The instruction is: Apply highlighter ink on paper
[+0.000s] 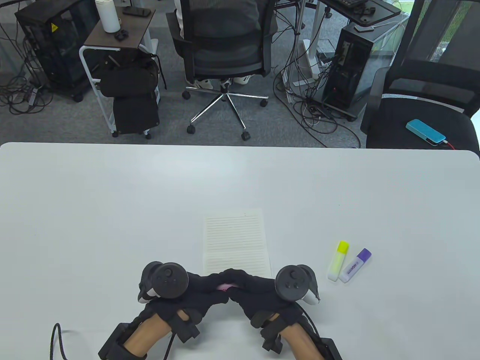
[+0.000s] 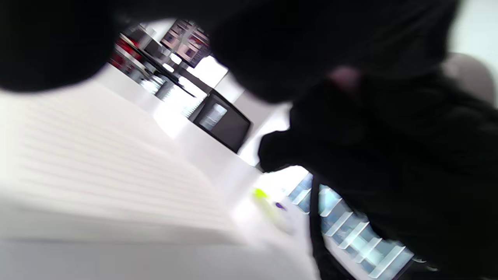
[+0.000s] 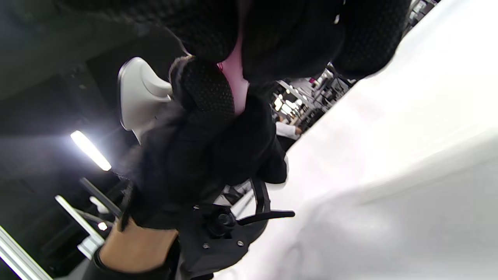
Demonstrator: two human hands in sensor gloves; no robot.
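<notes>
A lined sheet of paper lies on the white table, just beyond my hands. My left hand and right hand meet at the paper's near edge and both grip a pink highlighter. Only a small pink part shows between the black gloved fingers. It also shows pink in the right wrist view and as a blurred pink spot in the left wrist view. The paper appears blurred in the left wrist view.
A yellow-capped highlighter and a purple-capped highlighter lie side by side to the right of the paper, also seen small in the left wrist view. Office chairs and computer towers stand beyond the table's far edge.
</notes>
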